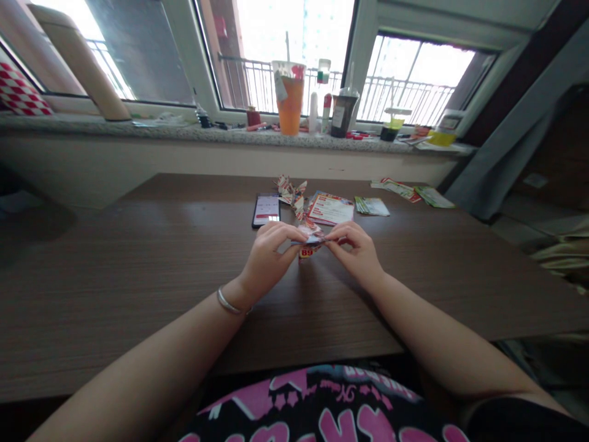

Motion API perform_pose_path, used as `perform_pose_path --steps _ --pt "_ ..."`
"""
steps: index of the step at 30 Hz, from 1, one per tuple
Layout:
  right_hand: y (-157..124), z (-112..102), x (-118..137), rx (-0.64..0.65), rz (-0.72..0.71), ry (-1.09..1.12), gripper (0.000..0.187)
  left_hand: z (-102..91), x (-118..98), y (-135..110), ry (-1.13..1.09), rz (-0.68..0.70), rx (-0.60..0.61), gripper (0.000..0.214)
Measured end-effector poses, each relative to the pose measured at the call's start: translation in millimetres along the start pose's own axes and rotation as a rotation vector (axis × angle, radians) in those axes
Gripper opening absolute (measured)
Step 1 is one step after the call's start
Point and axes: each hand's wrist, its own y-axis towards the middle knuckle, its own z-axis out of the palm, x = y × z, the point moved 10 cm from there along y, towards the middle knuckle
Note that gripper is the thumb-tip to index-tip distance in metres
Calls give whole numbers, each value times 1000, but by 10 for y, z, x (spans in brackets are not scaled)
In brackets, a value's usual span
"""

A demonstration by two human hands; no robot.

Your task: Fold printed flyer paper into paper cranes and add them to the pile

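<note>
My left hand (269, 258) and my right hand (354, 252) meet above the wood-grain table (101, 294), pinching a folded piece of printed paper (309, 243) from both sides. Its red-and-white lower flap, printed with "89", hangs below my fingers. Just beyond my hands lies a folded paper crane (292, 195) made of similar printed paper. A smartphone (265, 210) with a lit screen lies flat to the left of the crane. To its right is a red-and-white flyer (330, 209). My hands touch neither the phone nor the flyer.
A stack of green-and-white leaflets (372, 206) and more paper strips (396, 189) lie toward the far table edge. Behind the table, a stone windowsill (193, 134) holds an orange drink cup (289, 104), bottles and small items. A railing shows through the windows.
</note>
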Motion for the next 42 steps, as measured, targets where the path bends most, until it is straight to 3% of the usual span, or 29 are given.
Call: perform_pose_path --steps 15,29,37,42 --pt "-20 53 226 43 -196 -129 4 167 -21 -11 80 47 128 4" --pt "2 73 265 101 -195 -124 3 123 6 0 49 -11 89 10" --pt "-7 94 320 113 -214 -164 5 212 -78 -25 72 88 171 9" --pt "-6 86 335 96 -208 -180 5 182 -111 -23 136 111 146 9"
